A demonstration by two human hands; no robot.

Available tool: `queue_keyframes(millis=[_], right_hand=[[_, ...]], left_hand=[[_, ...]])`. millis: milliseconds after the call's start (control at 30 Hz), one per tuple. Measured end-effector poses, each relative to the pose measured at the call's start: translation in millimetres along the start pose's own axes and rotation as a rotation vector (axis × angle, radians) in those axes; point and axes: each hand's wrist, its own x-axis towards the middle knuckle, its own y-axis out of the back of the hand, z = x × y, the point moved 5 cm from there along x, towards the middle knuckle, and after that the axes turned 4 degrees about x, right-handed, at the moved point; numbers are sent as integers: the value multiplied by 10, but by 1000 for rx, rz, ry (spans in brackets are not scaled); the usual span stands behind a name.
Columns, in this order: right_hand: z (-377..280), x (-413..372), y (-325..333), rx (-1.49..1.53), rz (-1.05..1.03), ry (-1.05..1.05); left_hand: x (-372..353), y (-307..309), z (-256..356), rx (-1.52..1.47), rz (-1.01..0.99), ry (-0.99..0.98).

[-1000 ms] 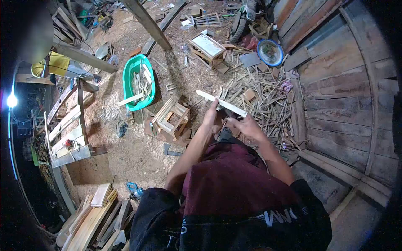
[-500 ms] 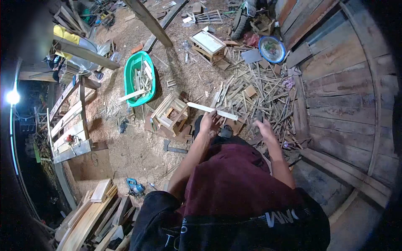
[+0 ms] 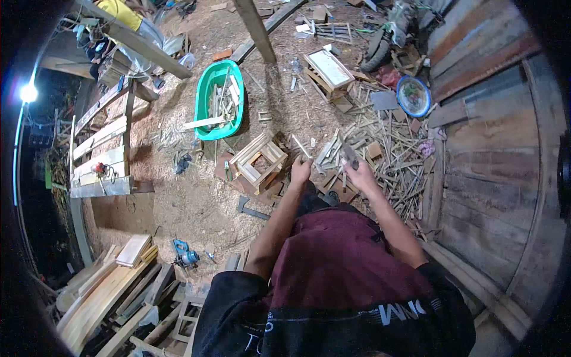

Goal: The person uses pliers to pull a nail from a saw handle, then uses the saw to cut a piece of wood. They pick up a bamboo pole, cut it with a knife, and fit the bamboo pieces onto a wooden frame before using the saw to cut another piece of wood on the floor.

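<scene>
The left hand is closed around the near end of a thin wooden slat, which leaves most of its length free and pointing away from the body, above the littered ground. The right hand grips a dark, narrow tool whose kind I cannot tell. It is raised beside the slat but apart from it, probably so the two can meet. Both forearms reach forward from the lap, elbows bent and wrists level. A small slatted wooden crate stands just left of the hands, a heap of offcuts lies to the right, and a green tub of sticks sits farther off.
</scene>
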Motion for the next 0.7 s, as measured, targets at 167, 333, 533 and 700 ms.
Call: queue_keyframes(millis=[167, 333, 533, 700], right_hand=[[-792, 401, -568, -231, -6, 315], [-975, 963, -1149, -316, -281, 442], [-1082, 1606, -1551, -335, -560, 568], [-1287, 2641, -1547, -208, -460, 414]], left_hand=[[128, 272, 337, -440, -278, 227], [216, 630, 788, -613, -324, 367], [1024, 760, 156, -545, -220, 373], [1645, 940, -105, -687, 122, 425]])
